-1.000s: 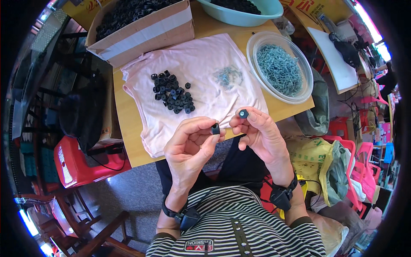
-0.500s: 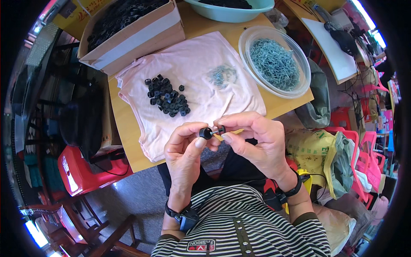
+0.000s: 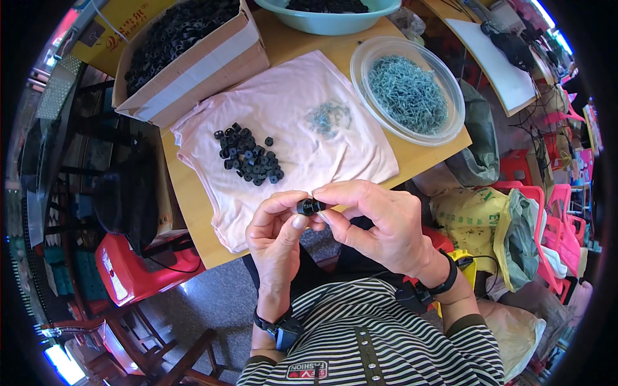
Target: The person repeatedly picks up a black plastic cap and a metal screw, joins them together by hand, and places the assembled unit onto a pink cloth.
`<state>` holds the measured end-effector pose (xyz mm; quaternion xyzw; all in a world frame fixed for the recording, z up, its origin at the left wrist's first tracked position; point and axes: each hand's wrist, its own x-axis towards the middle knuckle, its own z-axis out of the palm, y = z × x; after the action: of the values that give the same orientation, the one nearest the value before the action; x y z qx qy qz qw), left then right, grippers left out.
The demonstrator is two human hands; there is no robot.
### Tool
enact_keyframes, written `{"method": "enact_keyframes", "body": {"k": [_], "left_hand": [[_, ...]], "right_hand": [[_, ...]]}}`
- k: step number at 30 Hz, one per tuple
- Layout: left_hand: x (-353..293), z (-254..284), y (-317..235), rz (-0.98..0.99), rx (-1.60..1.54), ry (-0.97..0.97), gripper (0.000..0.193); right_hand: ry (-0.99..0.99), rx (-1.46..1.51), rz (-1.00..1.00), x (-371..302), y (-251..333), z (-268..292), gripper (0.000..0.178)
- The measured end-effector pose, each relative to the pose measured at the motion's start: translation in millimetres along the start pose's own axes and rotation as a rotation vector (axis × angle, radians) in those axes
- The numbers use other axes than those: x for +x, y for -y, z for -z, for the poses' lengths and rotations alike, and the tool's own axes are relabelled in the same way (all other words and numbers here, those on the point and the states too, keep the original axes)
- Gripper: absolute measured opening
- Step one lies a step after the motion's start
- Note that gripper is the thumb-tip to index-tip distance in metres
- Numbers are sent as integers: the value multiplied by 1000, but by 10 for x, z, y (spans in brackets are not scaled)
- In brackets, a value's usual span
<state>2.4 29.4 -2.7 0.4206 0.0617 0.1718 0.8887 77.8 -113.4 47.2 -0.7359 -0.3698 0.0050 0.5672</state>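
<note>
Where pink cloth (image 3: pixel 302 138) covers wooden table (image 3: pixel 193 206), floor grey.

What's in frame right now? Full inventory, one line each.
Small black part: one, black, pinched between both hands over the table edge.
Loose black parts: a pile, black, on the cloth's left half.
Small screws: a small heap, silvery, on the cloth's middle.
Cloth: one, pale pink, spread over the table.
Table: one, light wood.
Clear bowl: one, transparent, full of silvery screws, at the table's right.
Cardboard box: one, brown, full of black parts, top left.
Basin: one, teal, top centre.
Stool: one, red, lower left.
Left hand: fingers on the part.
Right hand: fingers on the part.
</note>
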Motion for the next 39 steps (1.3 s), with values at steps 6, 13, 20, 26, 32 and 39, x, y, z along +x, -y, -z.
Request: {"method": "enact_keyframes", "body": {"k": [6,13,20,26,32,39], "left_hand": [[6,-17,-6,-20,48,14,25],[35,-31,0,-25,82,49,24],[38,-9,42,-106,129,112,28],[5,-65,71,-108,121,43,26],[-8,-125,88,-15,97,-79,23],[-9,-210,147,7,23,-141,19]], "right_hand": [[-11,-64,96,14,-20,18,27],[-8,-61,67,9,-28,41,26],[-19,29,-11,-4,-54,40,24],[8,-37,48,16,-75,51,27],[-53,-89,39,-31,-99,-52,40],[-129,-218,131,-32,-256,-137,43]]}}
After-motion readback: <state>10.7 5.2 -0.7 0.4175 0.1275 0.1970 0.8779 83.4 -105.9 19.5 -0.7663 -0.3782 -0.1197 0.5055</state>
